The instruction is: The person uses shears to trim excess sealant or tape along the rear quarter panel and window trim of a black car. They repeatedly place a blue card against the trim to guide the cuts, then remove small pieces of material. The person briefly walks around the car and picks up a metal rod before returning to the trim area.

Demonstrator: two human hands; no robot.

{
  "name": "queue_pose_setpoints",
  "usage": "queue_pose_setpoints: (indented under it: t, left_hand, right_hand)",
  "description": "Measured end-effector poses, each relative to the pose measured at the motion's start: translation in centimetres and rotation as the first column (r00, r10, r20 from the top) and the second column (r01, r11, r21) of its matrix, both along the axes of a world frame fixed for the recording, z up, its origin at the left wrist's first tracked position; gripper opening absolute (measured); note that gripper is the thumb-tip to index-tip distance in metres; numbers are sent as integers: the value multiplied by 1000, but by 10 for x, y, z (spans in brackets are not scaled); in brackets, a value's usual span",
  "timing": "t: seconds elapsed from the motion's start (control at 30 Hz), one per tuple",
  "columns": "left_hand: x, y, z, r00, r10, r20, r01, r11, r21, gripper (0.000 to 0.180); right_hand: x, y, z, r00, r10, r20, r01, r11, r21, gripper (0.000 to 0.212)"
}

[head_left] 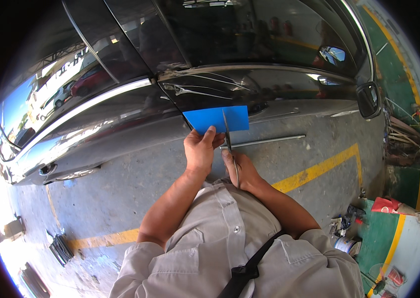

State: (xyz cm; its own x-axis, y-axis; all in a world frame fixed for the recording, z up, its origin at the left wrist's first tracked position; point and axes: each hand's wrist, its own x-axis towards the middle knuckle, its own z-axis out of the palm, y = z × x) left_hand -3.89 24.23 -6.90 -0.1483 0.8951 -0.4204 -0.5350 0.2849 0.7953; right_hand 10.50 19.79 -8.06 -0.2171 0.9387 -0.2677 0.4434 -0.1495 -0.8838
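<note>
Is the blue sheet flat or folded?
Flat: the blue sheet shows as one spread rectangle, pinched by the left hand, with scissors cutting into it.

Head view: I see both hands on a blue sheet beside a dark car.

Left hand (200,149) pinches the lower edge of the blue sheet (216,118), thumb on top. Right hand (241,171) grips scissors (229,144); the blades run up across the sheet, near its middle. Sheet is held in front of the dark car door (269,94), just under the window line. A thin metal rod (269,141) lies on the concrete floor (120,193) near the yellow line (319,171). Side mirror (369,99) at right. Cans and clutter (349,233) lower right.
</note>
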Motion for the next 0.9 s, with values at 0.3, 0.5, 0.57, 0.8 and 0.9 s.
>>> queue_pose_setpoints:
  t: [0.3, 0.5, 0.57, 0.8, 0.9]
  left_hand:
    - [2, -7, 4, 999, -47, 19, 48, 999, -16, 14]
    - [1, -12, 4, 997, -71, -7, 71, 997, -20, 14]
    - [1, -17, 6, 997, -77, 19, 77, 997, -5, 14]
    - [1, -21, 8, 996, -68, 57, 72, 996, -55, 14]
    - [0, -28, 7, 992, -113, 60, 116, 992, -51, 13]
  right_hand:
    - [-1, -6, 10, 999, -36, -25, 35, 998, -47, 77]
    - [-1, -8, -3, 997, -71, -6, 71, 997, 26, 68]
    - [0, -8, -4, 997, -72, -7, 72, 995, 67, 63]
    - [6, -10, 10, 1000, -17, 18, 17, 1000, 4, 67]
    - [8, -12, 16, 999, -24, -25, 25, 1000, 17, 65]
